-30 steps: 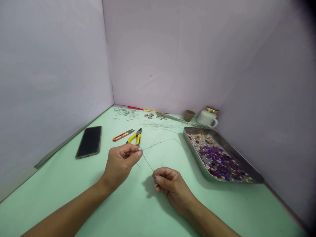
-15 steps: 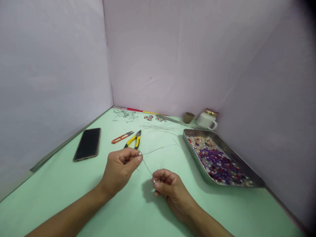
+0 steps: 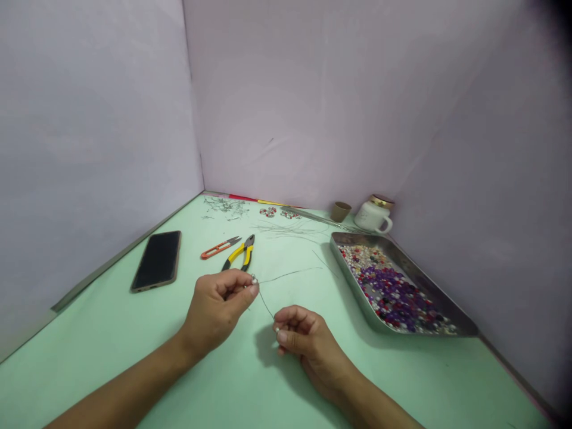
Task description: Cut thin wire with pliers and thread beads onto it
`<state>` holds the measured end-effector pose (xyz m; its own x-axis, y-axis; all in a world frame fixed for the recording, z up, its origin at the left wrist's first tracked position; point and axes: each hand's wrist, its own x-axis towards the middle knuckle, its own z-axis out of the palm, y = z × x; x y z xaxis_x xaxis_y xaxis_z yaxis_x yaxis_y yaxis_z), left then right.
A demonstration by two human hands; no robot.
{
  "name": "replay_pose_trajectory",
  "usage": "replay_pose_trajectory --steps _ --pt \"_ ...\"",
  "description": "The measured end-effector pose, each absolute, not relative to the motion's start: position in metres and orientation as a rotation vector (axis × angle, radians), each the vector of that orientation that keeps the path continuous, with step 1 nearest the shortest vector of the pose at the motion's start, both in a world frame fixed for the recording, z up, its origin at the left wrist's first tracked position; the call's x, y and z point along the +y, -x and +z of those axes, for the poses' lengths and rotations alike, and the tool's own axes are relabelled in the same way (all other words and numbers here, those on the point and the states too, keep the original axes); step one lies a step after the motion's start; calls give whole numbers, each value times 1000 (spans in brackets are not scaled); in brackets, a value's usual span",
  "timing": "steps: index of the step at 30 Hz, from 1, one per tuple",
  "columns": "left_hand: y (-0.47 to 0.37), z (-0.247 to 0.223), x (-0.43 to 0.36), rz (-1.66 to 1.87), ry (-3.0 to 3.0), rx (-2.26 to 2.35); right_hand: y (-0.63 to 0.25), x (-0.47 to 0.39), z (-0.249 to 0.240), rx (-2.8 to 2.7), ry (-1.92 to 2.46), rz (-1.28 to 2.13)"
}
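Note:
Thumb and fingers of my left hand [image 3: 221, 307] pinch a small beaded wire piece [image 3: 254, 279], with pale beads showing at the fingertips. One thin wire end sticks out from it to the right over the table. Another stretch of wire [image 3: 267, 305] runs down to my right hand [image 3: 304, 339]. There, my thumb and forefinger are closed on a small white bead [image 3: 277, 330] at the wire. Just beyond my left hand lie yellow-and-black pliers [image 3: 241, 253] and orange thread snips [image 3: 220, 247].
A metal tray [image 3: 357, 298] of purple, red and white beads stands at right. Behind it are a white lidded mug [image 3: 373, 215] and a brown cup [image 3: 340, 211]. A phone [image 3: 156, 260] lies at left. Wire scraps [image 3: 226, 207], beaded pieces [image 3: 268, 212] and loose wires [image 3: 290, 229] lie at the back.
Both hands keep almost the same place and grip. The free wire end at the left hand has tipped slightly lower. The whole view has shifted a little.

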<state>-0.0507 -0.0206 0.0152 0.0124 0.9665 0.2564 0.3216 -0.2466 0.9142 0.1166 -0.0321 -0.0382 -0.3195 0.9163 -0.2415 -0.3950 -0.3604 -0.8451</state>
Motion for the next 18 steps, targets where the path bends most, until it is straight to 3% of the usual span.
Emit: replay_pose_trajectory --steps 18 --pt "53 19 -25 1221 -1874 1340 -115 -33 -42 -954 919 1803"
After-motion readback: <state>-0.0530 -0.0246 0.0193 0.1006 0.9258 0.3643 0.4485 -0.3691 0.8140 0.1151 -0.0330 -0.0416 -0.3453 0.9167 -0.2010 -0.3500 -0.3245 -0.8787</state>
